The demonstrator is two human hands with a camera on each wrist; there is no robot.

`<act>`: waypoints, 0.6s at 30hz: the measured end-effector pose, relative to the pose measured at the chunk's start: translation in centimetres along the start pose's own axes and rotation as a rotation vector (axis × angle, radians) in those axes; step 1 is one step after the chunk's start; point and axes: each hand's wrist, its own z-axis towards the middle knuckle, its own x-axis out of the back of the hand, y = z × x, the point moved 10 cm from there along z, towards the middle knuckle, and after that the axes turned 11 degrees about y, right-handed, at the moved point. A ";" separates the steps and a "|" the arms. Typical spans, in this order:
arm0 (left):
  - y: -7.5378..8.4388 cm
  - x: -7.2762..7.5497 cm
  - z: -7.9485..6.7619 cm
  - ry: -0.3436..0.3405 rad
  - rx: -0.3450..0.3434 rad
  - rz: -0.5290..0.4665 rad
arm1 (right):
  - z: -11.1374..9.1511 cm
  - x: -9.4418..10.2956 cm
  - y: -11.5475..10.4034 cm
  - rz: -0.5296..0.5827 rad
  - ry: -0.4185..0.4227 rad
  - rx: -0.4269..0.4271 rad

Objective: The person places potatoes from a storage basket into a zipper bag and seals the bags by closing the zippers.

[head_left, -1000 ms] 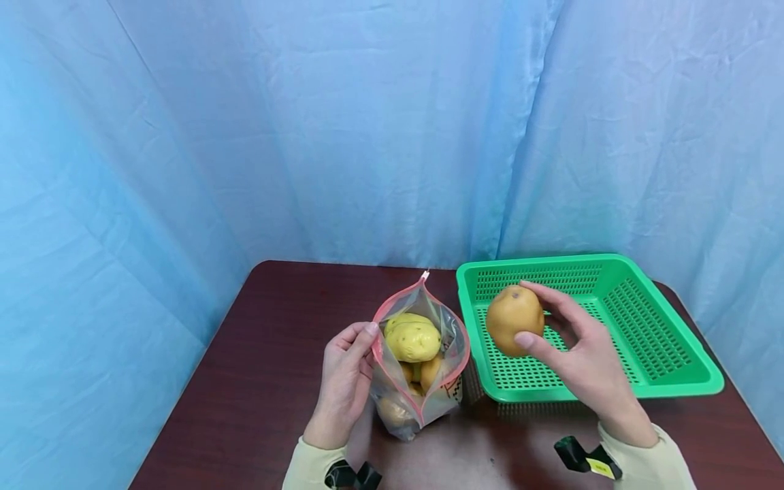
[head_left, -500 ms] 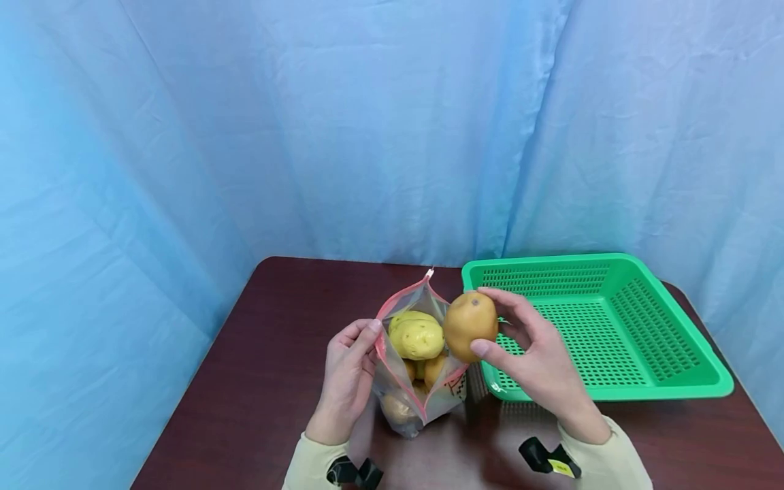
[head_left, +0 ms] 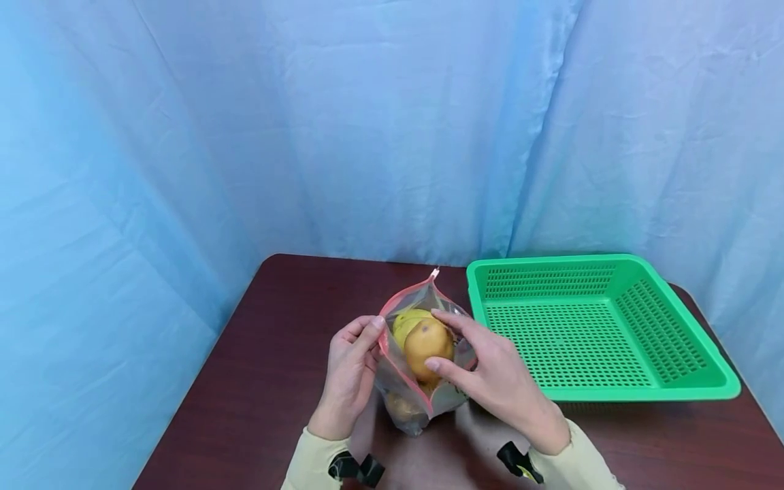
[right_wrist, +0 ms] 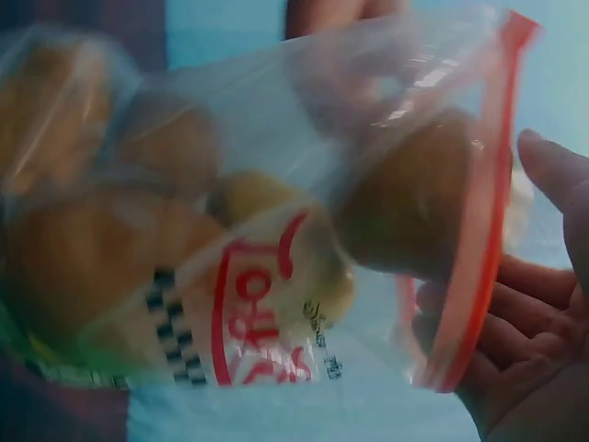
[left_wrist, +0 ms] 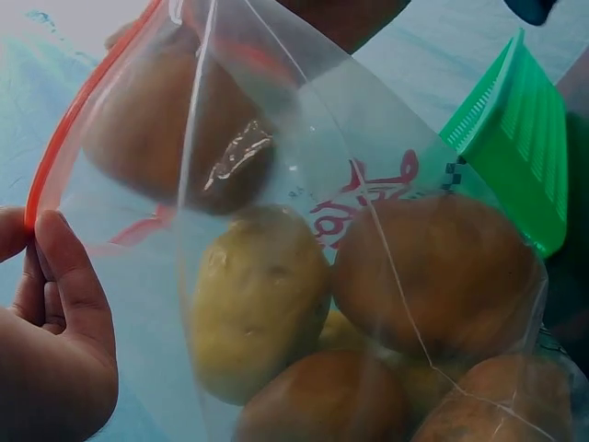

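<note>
My right hand holds a round golden-brown pear inside the mouth of a clear zip bag with a red-pink rim. The thumb lies at the pear's near side and the index finger at its far side; the other fingers are partly hidden. My left hand pinches the bag's left rim between thumb and fingers, keeping the mouth wide. In the bag lie a lumpy yellow potato-like piece and several round brown pears. Red lettering shows on the bag. The right wrist view is blurred.
A green slotted plastic basket stands on the right of the dark brown table, just right of the bag. Pale blue curtains hang behind the table and at its left.
My right hand has carried the pear left from above the green basket, past the bag's right rim and into its mouth. My left hand has stayed on the rim.
</note>
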 end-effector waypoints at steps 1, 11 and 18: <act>0.1 0.0 0.0 0.000 -0.002 0.002 | 0.0 0.2 -0.3 -0.046 0.017 0.058; 1.5 0.2 0.6 -0.013 -0.052 0.054 | 1.1 3.3 3.2 -0.359 0.077 -0.090; 3.6 0.0 1.4 0.013 -0.125 0.261 | 3.0 3.3 2.6 -0.339 0.042 -0.038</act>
